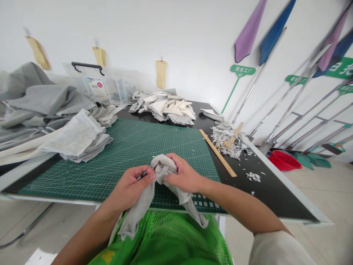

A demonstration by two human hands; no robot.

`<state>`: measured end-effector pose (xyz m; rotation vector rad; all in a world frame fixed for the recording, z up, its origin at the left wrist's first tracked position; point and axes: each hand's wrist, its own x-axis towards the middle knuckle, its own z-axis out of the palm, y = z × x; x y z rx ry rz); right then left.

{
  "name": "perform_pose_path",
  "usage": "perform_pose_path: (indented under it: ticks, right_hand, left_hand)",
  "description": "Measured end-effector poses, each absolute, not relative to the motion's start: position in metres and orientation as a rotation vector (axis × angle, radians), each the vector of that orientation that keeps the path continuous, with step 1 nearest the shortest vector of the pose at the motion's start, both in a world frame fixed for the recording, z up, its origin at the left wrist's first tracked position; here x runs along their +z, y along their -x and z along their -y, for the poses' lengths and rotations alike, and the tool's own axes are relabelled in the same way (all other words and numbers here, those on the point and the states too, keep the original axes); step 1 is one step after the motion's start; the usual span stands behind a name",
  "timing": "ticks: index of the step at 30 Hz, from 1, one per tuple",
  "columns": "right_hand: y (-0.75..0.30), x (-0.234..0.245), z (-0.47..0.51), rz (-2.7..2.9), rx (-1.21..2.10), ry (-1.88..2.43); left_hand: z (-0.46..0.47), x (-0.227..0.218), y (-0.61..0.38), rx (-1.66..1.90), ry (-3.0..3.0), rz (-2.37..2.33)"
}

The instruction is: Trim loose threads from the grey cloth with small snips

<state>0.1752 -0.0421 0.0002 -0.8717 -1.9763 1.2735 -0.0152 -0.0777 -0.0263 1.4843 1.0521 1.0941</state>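
the left hand (129,187) and the right hand (183,176) both clench a limp, frayed piece of grey-beige fabric (161,169), bunching it between them just above the near edge of a green gridded cutting mat (110,162). its loose ends hang down toward the person's bright green mesh vest (168,239). a thin dark sliver (142,176) pokes out from the left hand's grip, perhaps a small blade or needle, though it is too small to tell. the right hand curls over the top of the fold.

the mat lies on a black counter (264,187), with a long wooden ruler (217,152) along its right edge. just past the ruler sits a heap of shredded white scraps (222,141), and a wooden stick (234,135) leans in it. a loose pile of pale cloth pieces (162,108) lies beyond the mat, while folded grey fabric sheets (46,105) spill over its far left corner
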Motion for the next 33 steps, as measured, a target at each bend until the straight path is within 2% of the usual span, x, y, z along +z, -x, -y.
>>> perform_pose_path:
  ticks: [7,13,17,22,28,33]
  right_hand:
    - [-0.175,-0.002,0.039,2.203,1.139,1.031]
    - [-0.173,-0.006,0.038,2.109,1.071,1.149]
    - [-0.172,-0.008,0.040,2.066,1.223,1.082]
    - [-0.172,-0.010,0.037,1.885,1.176,1.103]
    - [-0.169,-0.012,0.040,1.712,1.523,0.969]
    - [-0.169,-0.011,0.042,1.622,1.487,1.031]
  left_hand:
    - [0.075,-0.030,0.015,1.118,-1.405,-1.053]
    - [0.074,-0.032,0.014,1.134,-1.423,-1.104]
    - [0.074,-0.031,0.015,1.119,-1.531,-1.170]
    - [0.074,-0.027,0.016,1.086,-1.908,-1.380]
    - [0.073,-0.032,0.012,1.048,-2.259,-1.637]
    - [0.078,-0.039,0.005,1.205,-2.240,-1.789]
